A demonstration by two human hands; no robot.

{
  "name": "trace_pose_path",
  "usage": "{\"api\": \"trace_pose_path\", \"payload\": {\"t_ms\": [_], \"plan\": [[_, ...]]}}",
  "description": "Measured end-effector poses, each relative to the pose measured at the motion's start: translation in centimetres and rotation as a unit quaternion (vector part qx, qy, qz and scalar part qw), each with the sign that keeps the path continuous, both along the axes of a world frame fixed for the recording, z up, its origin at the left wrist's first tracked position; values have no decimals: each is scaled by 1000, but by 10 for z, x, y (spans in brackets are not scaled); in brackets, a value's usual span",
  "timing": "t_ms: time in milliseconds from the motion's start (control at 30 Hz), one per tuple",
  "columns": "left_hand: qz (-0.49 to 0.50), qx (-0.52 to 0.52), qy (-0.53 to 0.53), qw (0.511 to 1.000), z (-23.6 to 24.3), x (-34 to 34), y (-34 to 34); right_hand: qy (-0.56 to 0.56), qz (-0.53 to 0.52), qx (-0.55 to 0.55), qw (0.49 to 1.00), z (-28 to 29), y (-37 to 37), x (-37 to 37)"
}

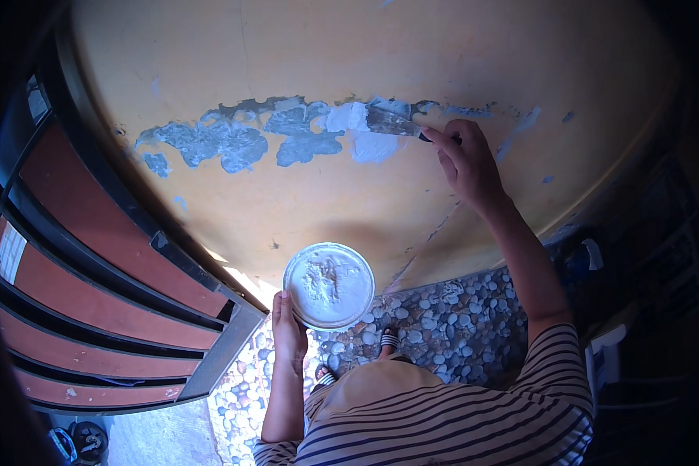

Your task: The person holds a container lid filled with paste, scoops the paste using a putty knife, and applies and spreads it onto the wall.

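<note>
My right hand [467, 159] is closed round the dark handle of a putty knife [394, 123]. Its flat metal blade lies against the yellow-orange wall [349, 46], over a band of peeled grey patches [245, 144]. Fresh white filler [374, 146] covers part of that band at the blade and just below it. My left hand [289, 330] grips the lower left rim of a round white tub [328, 286], thumb on the edge. Thick white filler [324, 281] with a rough, scooped middle fills the tub, which is held below the patches, in front of the wall.
On the left stands a dark metal frame with red-brown slats [116, 287]. Pebble-patterned flooring [450, 326] lies under my sandalled feet [389, 339]. A thin diagonal crack [435, 233] runs down the wall's lower right. Dark, unclear objects fill the right edge.
</note>
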State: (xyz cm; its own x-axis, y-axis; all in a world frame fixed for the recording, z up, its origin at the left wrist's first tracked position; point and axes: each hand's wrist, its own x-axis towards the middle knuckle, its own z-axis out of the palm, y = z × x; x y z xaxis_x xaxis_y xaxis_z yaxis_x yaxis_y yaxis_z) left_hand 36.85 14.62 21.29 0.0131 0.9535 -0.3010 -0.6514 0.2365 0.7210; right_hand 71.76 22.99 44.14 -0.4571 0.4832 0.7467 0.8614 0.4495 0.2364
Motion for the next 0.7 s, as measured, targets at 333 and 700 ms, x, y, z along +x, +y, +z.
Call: {"api": "trace_pose_path", "payload": {"t_ms": [333,700], "plan": [[2,-2,7,1000,6,21,-2,107,-48,-22,993,-17,-38,71],[0,13,2,1000,13,67,-11,166,-49,-15,985,-43,-22,85]]}}
